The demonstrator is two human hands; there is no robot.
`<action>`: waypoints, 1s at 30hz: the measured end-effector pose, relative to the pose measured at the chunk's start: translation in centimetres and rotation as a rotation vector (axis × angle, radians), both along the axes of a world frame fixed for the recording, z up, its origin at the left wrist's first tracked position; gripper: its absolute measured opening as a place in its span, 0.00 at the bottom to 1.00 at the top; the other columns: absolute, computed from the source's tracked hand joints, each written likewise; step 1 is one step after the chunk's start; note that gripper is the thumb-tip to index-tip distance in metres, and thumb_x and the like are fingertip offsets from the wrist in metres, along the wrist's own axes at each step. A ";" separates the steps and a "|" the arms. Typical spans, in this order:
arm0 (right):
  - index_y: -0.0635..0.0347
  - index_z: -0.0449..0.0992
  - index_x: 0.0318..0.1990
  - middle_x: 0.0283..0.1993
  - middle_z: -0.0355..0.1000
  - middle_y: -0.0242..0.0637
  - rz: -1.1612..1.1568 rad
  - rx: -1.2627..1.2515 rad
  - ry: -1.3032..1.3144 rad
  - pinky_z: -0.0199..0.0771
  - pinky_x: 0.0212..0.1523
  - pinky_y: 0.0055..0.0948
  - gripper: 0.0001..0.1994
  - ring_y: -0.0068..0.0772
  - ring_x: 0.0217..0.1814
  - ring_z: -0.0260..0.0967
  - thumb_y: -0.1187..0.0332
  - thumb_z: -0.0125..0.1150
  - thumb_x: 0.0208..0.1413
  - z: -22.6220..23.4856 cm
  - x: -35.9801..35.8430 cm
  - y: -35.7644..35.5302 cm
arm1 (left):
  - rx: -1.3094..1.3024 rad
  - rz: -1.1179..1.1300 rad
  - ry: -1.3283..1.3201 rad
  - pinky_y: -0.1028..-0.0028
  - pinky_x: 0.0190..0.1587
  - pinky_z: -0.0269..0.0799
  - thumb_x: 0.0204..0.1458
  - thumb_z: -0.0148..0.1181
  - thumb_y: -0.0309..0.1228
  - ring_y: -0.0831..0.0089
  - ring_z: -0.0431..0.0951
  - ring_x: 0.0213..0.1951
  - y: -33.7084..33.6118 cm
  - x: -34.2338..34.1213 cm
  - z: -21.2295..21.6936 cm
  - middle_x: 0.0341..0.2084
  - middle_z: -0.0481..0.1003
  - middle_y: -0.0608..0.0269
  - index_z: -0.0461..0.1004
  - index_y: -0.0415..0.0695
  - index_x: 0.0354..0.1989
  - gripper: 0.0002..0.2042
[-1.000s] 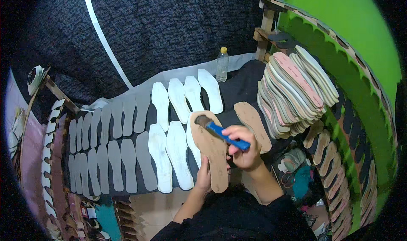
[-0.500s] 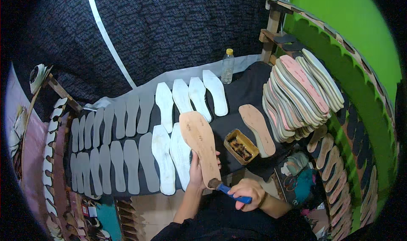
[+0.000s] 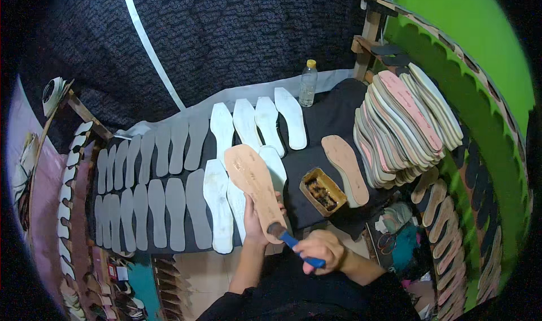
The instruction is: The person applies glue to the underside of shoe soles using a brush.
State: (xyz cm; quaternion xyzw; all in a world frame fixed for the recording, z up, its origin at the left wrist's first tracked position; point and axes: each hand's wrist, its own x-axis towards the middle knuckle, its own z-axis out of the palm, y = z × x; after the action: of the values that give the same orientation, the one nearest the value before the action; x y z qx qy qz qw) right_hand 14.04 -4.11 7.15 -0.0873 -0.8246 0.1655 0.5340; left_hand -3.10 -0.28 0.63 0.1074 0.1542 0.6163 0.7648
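My left hand (image 3: 254, 222) holds a tan shoe insole (image 3: 254, 183) from beneath, tilted up over the dark work surface (image 3: 324, 121). In my right hand (image 3: 322, 252) is a brush with a blue handle (image 3: 299, 250); its dark bristle end touches the near end of the tan insole. An open rectangular tin of dark glue (image 3: 323, 191) sits just to the right of the insole. A second tan insole (image 3: 345, 168) lies flat beyond the tin.
Rows of grey insoles (image 3: 147, 185) and white insoles (image 3: 257, 123) cover the surface to the left. A clear plastic bottle (image 3: 307, 84) stands at the back. A large fanned stack of insoles (image 3: 403, 123) rests on the right, beside a wooden rack (image 3: 451, 56) and green wall.
My right hand brought the brush from the far end of the tan insole down to its near end, close to my body. The glue tin came into view.
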 end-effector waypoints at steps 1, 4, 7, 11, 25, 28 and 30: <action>0.64 0.65 0.33 0.30 0.73 0.44 0.017 -0.037 0.014 0.67 0.20 0.26 0.17 0.34 0.22 0.70 0.58 0.58 0.51 0.2 0.3 -0.6 | -0.015 0.032 0.015 0.66 0.34 0.73 0.56 0.27 0.55 0.65 0.75 0.31 0.0 -0.2 -0.2 0.38 0.71 0.54 0.62 0.44 0.51 0.29; 0.63 0.65 0.33 0.29 0.73 0.44 0.078 -0.164 0.049 0.67 0.21 0.27 0.16 0.35 0.23 0.70 0.58 0.59 0.51 0.0 1.3 -1.2 | 0.011 0.065 0.020 0.66 0.33 0.73 0.56 0.27 0.55 0.65 0.75 0.30 0.0 -0.5 -0.1 0.38 0.71 0.54 0.61 0.44 0.52 0.29; 0.63 0.65 0.34 0.28 0.72 0.41 -0.017 -0.246 0.185 0.71 0.24 0.30 0.17 0.38 0.27 0.73 0.57 0.58 0.51 0.1 1.4 -0.5 | 0.003 0.073 0.046 0.67 0.32 0.73 0.57 0.27 0.55 0.66 0.75 0.30 -0.2 -0.3 0.3 0.38 0.70 0.54 0.62 0.44 0.51 0.29; 0.62 0.64 0.37 0.32 0.72 0.42 -0.115 -0.057 0.036 0.70 0.24 0.30 0.17 0.38 0.28 0.72 0.60 0.60 0.49 1.2 0.5 0.5 | 0.006 0.086 0.054 0.68 0.32 0.73 0.57 0.26 0.55 0.67 0.74 0.31 -0.6 0.4 0.8 0.37 0.71 0.56 0.62 0.44 0.51 0.29; 0.62 0.65 0.36 0.35 0.72 0.44 -0.047 -0.084 0.121 0.68 0.22 0.27 0.17 0.35 0.25 0.71 0.58 0.60 0.49 0.4 0.4 -0.3 | 0.043 0.209 0.130 0.67 0.32 0.69 0.56 0.27 0.56 0.67 0.70 0.31 -0.8 -0.4 -0.1 0.36 0.69 0.58 0.62 0.43 0.48 0.29; 0.63 0.65 0.37 0.33 0.72 0.42 -0.055 -0.038 0.041 0.68 0.22 0.27 0.17 0.35 0.25 0.71 0.59 0.59 0.49 0.2 0.2 -0.5 | -0.012 0.282 0.164 0.68 0.32 0.69 0.56 0.27 0.56 0.67 0.70 0.30 -0.7 0.4 0.9 0.37 0.69 0.58 0.62 0.42 0.49 0.29; 0.63 0.66 0.36 0.31 0.72 0.41 -0.051 -0.059 0.068 0.68 0.21 0.27 0.17 0.35 0.25 0.71 0.58 0.59 0.50 0.0 0.5 -0.9 | -0.030 0.284 0.138 0.68 0.33 0.69 0.56 0.27 0.56 0.67 0.70 0.30 -0.9 -0.1 0.5 0.37 0.69 0.57 0.62 0.43 0.49 0.29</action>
State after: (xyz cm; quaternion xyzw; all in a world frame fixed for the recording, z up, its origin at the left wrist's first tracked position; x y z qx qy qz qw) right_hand 14.50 -5.00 7.19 -0.1184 -0.7981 0.1791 0.5629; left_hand -3.18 -1.14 1.15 0.1153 0.2292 0.7070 0.6590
